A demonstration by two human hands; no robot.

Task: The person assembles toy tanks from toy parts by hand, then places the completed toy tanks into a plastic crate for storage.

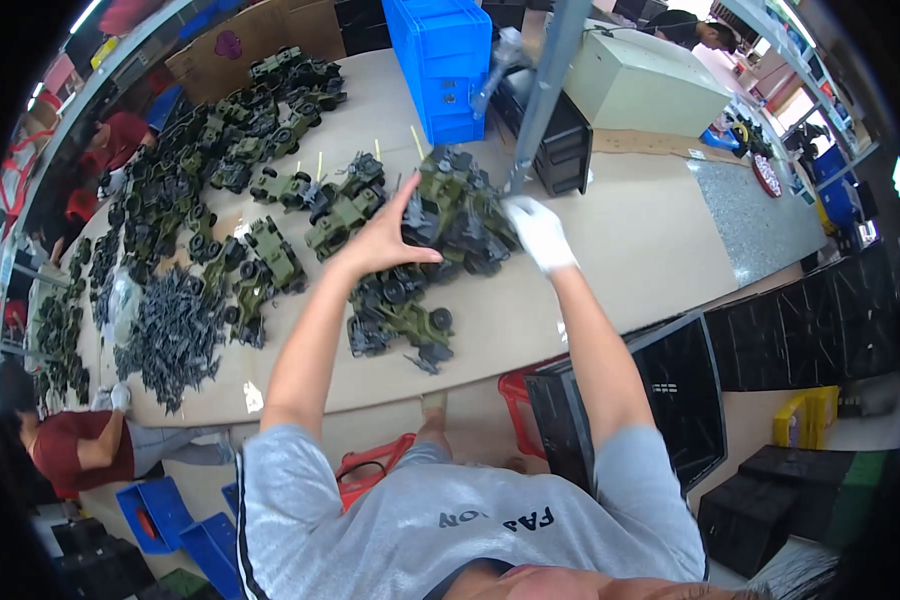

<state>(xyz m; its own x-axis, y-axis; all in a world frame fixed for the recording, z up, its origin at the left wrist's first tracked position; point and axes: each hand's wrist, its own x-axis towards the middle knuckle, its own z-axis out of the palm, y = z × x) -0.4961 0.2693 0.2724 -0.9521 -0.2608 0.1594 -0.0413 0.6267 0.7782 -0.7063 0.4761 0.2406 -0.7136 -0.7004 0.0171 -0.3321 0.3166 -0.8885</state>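
My bare left hand (390, 238) is open, thumb and forefinger spread wide at the left side of a heap of green toy military vehicles (460, 215). At the heap's right side is my right hand (542, 232) in a white glove, its fingers stretched toward the vehicles. The heap lies between the two hands, with dark grey parts mixed among the green bodies. Just below it sits another green toy vehicle (407, 318) with black wheels. Left of my left hand stands a green toy vehicle (345, 222).
Many more toy vehicles (210, 150) cover the table's left side, beside a pile of small dark grey parts (175, 325). A blue crate (440, 70), a metal post (542, 100) and a black bin (560, 135) stand behind the heap. A person in red (85, 450) is at the left.
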